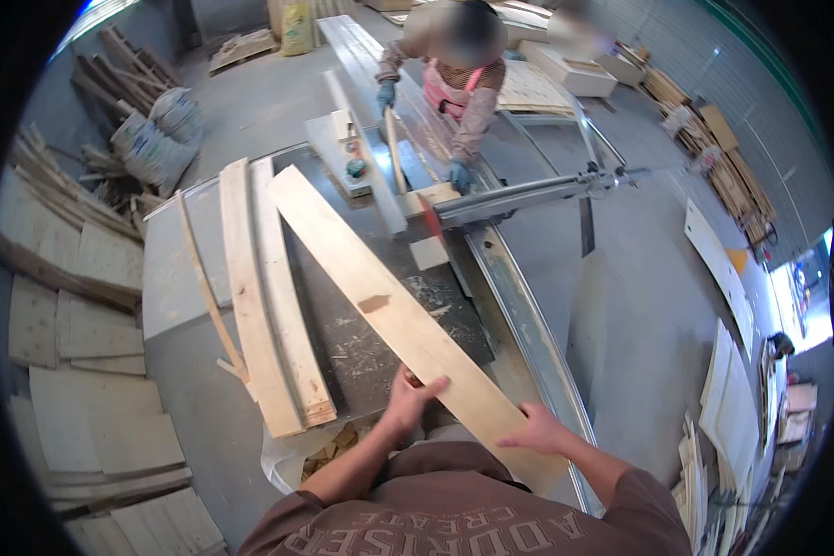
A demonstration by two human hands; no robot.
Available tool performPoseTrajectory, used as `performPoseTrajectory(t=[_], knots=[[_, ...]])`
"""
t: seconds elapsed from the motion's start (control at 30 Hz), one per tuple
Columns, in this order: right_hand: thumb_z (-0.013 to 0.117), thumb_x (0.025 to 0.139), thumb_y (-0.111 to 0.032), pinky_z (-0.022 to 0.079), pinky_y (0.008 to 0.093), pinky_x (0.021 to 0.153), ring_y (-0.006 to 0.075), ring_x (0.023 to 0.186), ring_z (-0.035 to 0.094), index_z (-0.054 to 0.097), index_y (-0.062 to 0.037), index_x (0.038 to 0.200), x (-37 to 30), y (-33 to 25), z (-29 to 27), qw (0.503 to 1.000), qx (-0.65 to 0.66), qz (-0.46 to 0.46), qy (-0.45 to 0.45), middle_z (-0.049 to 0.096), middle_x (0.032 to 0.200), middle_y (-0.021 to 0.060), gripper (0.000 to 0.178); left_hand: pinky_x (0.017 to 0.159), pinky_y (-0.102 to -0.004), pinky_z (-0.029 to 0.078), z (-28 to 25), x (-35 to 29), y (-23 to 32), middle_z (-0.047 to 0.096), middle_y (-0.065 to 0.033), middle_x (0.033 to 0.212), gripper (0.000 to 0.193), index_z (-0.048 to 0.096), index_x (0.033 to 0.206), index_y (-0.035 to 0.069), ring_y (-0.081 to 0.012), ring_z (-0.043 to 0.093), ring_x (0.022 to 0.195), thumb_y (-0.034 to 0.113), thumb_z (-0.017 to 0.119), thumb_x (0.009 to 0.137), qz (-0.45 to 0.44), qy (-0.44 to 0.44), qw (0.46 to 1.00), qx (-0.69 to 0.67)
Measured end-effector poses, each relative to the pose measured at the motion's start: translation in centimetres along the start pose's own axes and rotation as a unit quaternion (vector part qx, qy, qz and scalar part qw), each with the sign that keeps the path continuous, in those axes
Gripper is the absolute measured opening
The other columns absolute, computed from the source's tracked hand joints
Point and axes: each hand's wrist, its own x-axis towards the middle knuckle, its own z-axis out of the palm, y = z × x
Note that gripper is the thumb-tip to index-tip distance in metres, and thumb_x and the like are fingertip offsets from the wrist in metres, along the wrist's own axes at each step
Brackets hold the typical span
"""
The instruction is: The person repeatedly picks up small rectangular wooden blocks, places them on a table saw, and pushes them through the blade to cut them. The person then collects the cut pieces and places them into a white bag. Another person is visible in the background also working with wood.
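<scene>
The left hand [410,400] is on the long pale board [415,332], gripping it by its left edge, thumb over the top face! And here's the right hand [537,432], clasping the opposite edge, lower down near the close end. So both hands are full with one plank, and it runs slantwise from the person's waist up and left across the dark desk [329,310], a brown patch [373,303] showing midway along its face. Its far end sits right beside a pair of boards: a narrower board [276,269] and, left of that, a knotty board [246,296], lying side by side. Further left, a thin wooden strip [199,264] bends alongside them! Below the desk's near edge, a pale-lined container [276,463] holds wood offcuts [332,448]. Across the way, a co-worker [449,93] in a pink apron leans in, one gloved hand [386,95] by a slim piece of wood [395,153], the other glove [459,176] down by a metal beam [519,199]. Just nearer, a red upright piece [431,218] stands close to a small pale block [428,253]!
</scene>
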Motion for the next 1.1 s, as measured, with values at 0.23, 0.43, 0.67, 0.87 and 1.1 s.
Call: performPoseTrajectory(t=[0.23,0.43,0.67,0.87,1.1], knots=[[0.102,0.072,-0.04,0.059,0.0382,0.092,0.0223,0.104,0.076,0.072,0.0028,0.125,-10.8,7.7,1.7,0.967,0.189,0.07,0.154,0.079,0.114,0.0143,0.074,0.101,-0.0404,0.059,12.7,1.8,-1.6,0.067,-0.0152,0.131,0.075,0.042,0.145,-0.001,-0.0236,0.069,0.12,0.02,0.091,0.092,-0.073,-0.182,0.977,0.084],[0.098,0.081,-0.031,0.06,0.037,0.088,0.0172,0.098,0.075,0.073,0.0014,0.127,-7.0,10.1,-3.4,0.946,0.238,0.052,0.214,0.08,0.111,0.0109,0.061,0.095,-0.0349,0.056,20.4,10.2,-2.0,0.066,-0.0109,0.14,0.086,0.032,0.161,-0.004,-0.0196,0.068,0.115,0.019,0.083,0.096,-0.084,-0.327,0.93,0.148],[0.097,0.082,-0.038,0.06,0.0372,0.072,0.0187,0.083,0.074,0.075,0.0093,0.113,10.4,14.3,-16.5,0.896,0.316,0.058,0.308,0.078,0.101,0.0129,0.062,0.109,-0.0382,0.054,17.9,9.7,0.4,0.058,-0.0197,0.156,0.086,0.026,0.168,-0.002,-0.0258,0.064,0.128,0.016,0.077,0.1,-0.015,-0.247,0.936,0.249],[0.095,0.084,-0.046,0.061,0.0406,0.071,0.0222,0.081,0.074,0.075,0.0082,0.111,26.6,14.3,-24.3,0.877,0.409,0.018,0.25,0.077,0.098,0.013,0.064,0.103,-0.0398,0.058,-1.2,4.1,-5.7,0.067,-0.0191,0.143,0.065,0.047,0.154,-0.004,-0.0259,0.068,0.124,0.011,0.076,0.098,-0.076,0.023,0.96,0.27],[0.097,0.079,-0.053,0.061,0.0457,0.086,0.0285,0.097,0.074,0.072,0.0125,0.123,39.4,14.2,-28.8,0.894,0.357,0.062,0.264,0.077,0.115,0.0192,0.083,0.084,-0.0318,0.059,-5.4,-4.0,-6.4,0.071,-0.0117,0.131,0.052,0.055,0.146,0.0,-0.0169,0.07,0.107,0.009,0.074,0.098,-0.137,0.268,0.943,0.142]])
